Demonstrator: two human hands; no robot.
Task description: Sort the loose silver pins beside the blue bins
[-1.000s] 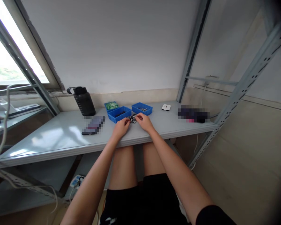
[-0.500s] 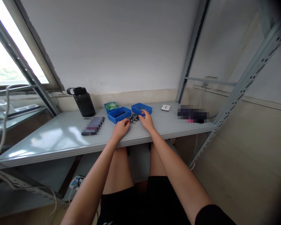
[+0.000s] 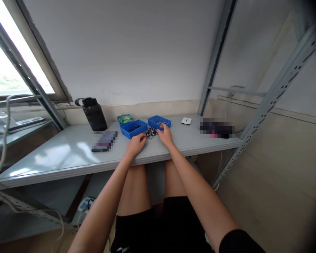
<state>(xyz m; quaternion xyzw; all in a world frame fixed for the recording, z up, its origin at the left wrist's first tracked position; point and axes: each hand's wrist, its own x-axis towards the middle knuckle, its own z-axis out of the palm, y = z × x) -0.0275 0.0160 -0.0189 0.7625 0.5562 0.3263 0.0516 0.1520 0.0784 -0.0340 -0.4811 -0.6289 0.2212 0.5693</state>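
A small heap of black and silver pieces that look like screws [image 3: 150, 133] lies on the grey tabletop between my hands. At its left edge is my left hand [image 3: 137, 142], its fingers curled together; anything between the fingertips is too small to make out. My right hand [image 3: 165, 136] is at the heap's right side, with thumb and forefinger apart and the fingertips by the near edge of the right blue bin [image 3: 168, 124]. Silver pieces lie in that bin. Dark pieces lie in the left blue bin [image 3: 126, 133], just beyond my left hand.
Behind the left bin is a small blue container with a green packet [image 3: 125, 119]. A dark bottle [image 3: 94, 116] and a blurred flat object [image 3: 105, 141] are at the left. Rightward lie a white square item [image 3: 186, 121] and a blurred dark object [image 3: 216, 128]. Metal shelf posts [image 3: 218, 52] frame the table.
Both hands stay almost in place, with only slight finger movement at the right hand. My legs have shifted a little under the table.
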